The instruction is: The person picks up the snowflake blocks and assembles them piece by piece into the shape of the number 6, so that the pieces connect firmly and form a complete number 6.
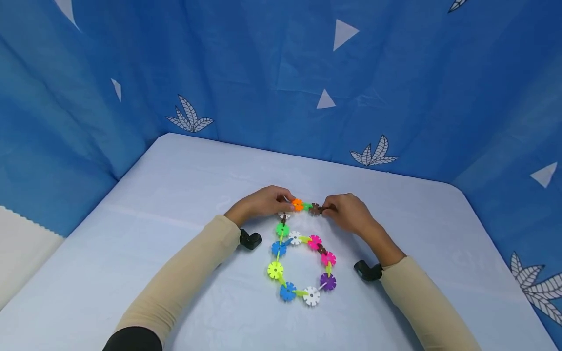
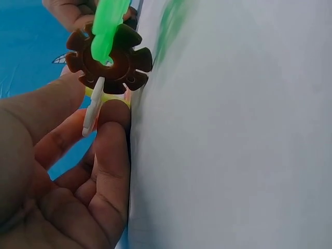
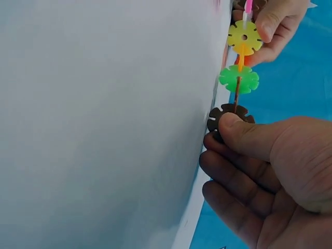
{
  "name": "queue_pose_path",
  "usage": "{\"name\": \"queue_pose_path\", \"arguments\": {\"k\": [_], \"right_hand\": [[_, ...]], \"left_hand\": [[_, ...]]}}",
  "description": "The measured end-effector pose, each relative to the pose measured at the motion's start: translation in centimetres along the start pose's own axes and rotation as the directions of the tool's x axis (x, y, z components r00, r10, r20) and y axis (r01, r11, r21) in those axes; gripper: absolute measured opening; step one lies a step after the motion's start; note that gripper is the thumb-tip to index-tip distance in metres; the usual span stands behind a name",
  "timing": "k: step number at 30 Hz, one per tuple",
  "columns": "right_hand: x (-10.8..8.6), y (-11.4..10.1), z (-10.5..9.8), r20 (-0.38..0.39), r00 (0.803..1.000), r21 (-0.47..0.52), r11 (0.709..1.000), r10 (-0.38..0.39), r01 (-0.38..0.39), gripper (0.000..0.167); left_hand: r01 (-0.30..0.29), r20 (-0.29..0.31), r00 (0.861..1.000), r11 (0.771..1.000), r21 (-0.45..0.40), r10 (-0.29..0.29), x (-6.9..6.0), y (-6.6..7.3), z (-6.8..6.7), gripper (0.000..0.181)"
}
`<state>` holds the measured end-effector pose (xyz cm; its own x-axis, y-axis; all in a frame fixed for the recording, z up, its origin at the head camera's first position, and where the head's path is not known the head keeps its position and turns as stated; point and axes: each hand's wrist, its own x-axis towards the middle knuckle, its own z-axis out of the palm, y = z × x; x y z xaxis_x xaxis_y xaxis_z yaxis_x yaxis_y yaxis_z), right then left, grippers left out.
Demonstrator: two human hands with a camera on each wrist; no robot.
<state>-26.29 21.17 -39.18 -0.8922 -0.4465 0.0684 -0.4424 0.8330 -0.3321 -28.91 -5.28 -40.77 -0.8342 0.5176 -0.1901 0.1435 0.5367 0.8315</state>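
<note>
Notched plastic interlocking discs form a colourful chain on the white table. My left hand (image 1: 269, 201) holds the chain's upper left end, thumb and index finger by an orange disc (image 1: 298, 204). From there a green disc (image 1: 307, 206) and a brown disc (image 1: 314, 209) lead right. At that far end, my right hand (image 1: 349, 212) pinches a dark brown disc (image 3: 213, 120) between thumb and index finger. In the left wrist view, a brown disc (image 2: 75, 56) and a white disc (image 2: 92, 111), edge-on, sit at the left fingertips. Fingers partly hide the held pieces.
Below the hands the chain closes into a ring, with a blue disc (image 1: 287, 291), a purple disc (image 1: 328, 281) and several others. White table (image 1: 210, 302) surrounds it. A blue patterned curtain (image 1: 263, 73) hangs behind. Black wrist mounts (image 1: 368, 271) sit at both wrists.
</note>
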Motion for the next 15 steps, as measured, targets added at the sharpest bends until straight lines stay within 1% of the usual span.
{"name": "queue_pose_path", "arguments": {"k": [6,11,15], "right_hand": [[0.12,-0.2,0.2,0.004,1.0,0.007,1.0,0.024,-0.024,0.005],[0.22,-0.12,0.29,0.033,0.999,0.043,0.998,0.038,-0.039,0.004],[0.58,0.3,0.52,0.056,0.997,0.078,0.995,0.05,-0.054,0.004]], "left_hand": [[0.001,0.007,1.0,1.0,-0.008,-0.001,-0.01,0.03,0.0,0.022],[0.01,0.003,1.0,1.0,-0.023,-0.01,0.04,-0.09,0.03,0.025],[0.037,-0.01,0.999,0.999,-0.015,-0.037,0.31,-0.42,0.01,0.03]]}}
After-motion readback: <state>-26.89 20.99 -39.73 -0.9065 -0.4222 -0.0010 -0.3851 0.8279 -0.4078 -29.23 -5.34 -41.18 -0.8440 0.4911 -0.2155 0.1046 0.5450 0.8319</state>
